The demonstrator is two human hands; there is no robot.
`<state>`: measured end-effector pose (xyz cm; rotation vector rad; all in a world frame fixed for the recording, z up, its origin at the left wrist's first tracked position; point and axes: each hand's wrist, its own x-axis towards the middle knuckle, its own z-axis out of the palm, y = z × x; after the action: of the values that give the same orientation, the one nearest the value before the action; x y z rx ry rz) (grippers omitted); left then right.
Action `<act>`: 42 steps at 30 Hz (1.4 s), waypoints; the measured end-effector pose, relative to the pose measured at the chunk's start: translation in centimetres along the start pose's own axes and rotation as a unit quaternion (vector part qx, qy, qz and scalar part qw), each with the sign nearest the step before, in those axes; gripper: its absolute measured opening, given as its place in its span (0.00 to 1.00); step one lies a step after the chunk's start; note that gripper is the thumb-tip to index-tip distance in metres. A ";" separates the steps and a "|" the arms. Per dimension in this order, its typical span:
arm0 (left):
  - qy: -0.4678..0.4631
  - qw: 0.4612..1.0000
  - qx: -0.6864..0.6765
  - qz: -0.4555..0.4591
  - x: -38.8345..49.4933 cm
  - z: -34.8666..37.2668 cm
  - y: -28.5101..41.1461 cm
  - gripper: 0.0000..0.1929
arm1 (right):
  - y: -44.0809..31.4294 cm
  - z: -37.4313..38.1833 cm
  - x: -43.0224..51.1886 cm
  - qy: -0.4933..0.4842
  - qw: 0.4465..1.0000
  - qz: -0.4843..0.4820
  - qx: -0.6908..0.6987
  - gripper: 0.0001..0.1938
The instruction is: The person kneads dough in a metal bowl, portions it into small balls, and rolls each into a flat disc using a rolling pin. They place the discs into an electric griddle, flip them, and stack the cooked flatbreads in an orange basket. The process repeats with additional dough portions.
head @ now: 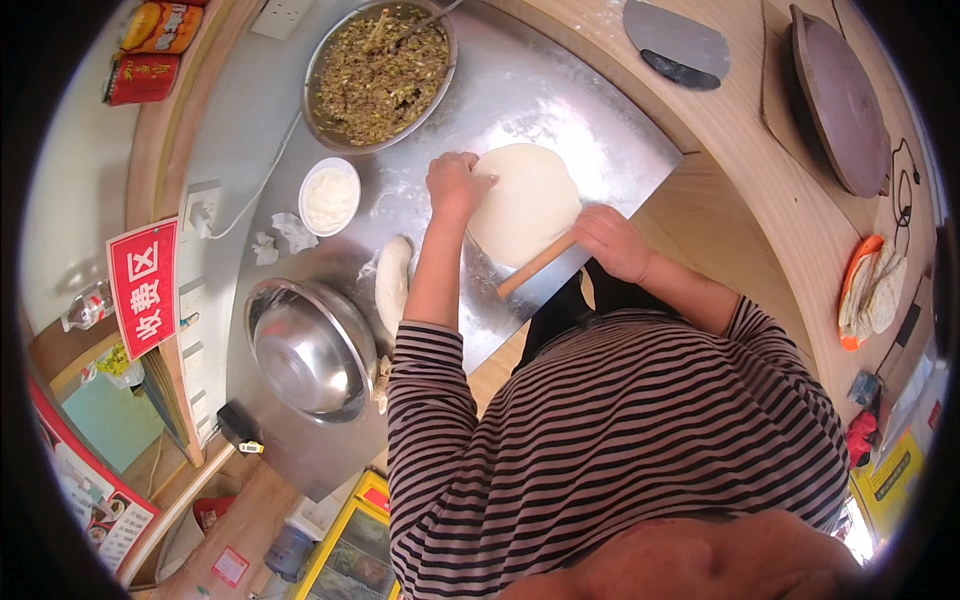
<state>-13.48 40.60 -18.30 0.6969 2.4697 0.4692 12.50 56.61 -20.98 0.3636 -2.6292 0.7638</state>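
A round, flat sheet of dough (525,202) lies on the metal worktop (480,82) in front of me. My left hand (454,184) has its upper left edge, with the thumb resting on top and the other fingers curled out of sight. At the lower right edge, my right hand (613,238) is closed around one end of a wooden rolling pin (536,266). The pin's free end points down and left, beside the dough. A thick roll of dough (392,281) lies left of my left forearm.
A large metal bowl of chopped filling (379,75) stands at the back, near a white bowl of pale paste (329,196). An upturned metal bowl (307,349) is at left. A dough scraper (679,45) and a round brown pan (840,105) rest on the right counter.
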 end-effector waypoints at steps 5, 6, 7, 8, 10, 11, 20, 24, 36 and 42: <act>0.130 0.961 -0.227 -0.087 -0.7 -0.8 -2.7 0.15 | 3.4 -0.8 -0.7 0.096 0.992 0.072 -0.032 0.15; 0.154 0.934 -0.302 -0.115 -1.4 -0.6 -3.3 0.13 | 3.7 -1.3 -0.7 0.100 0.986 0.128 -0.039 0.14; 0.151 0.912 -0.351 -0.147 -2.1 -0.3 -3.7 0.13 | 3.9 -1.8 -0.4 0.143 0.975 0.169 -0.031 0.13; 0.157 0.884 -0.408 -0.167 -3.0 0.2 -3.9 0.13 | 4.0 -2.3 0.0 0.181 0.958 0.222 -0.019 0.12; 0.140 0.829 -0.502 -0.200 -4.9 1.7 -3.7 0.13 | 3.6 -2.7 1.5 0.162 0.953 0.256 0.024 0.13; 0.118 0.805 -0.542 -0.213 -5.7 2.5 -3.3 0.13 | 3.3 -2.7 2.4 0.150 0.946 0.284 0.048 0.14; 0.077 0.626 -0.720 -0.290 -10.2 5.7 1.8 0.16 | 3.7 0.8 8.2 0.052 0.991 0.124 0.011 0.12; 0.078 0.532 -0.795 -0.280 -9.6 4.2 3.0 0.16 | 5.5 0.2 8.5 0.009 0.992 0.117 0.038 0.13; 0.092 0.974 0.150 0.141 -4.6 4.2 2.6 0.34 | 1.6 0.8 12.9 -0.112 0.952 0.229 0.172 0.29; 0.117 0.985 0.068 0.111 -12.8 8.9 4.4 0.38 | -3.6 0.8 7.3 -0.130 0.975 0.167 0.067 0.41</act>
<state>2.58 38.55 -18.41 1.0338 2.6757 0.4923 6.95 52.14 -16.88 0.0568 -2.9351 1.0697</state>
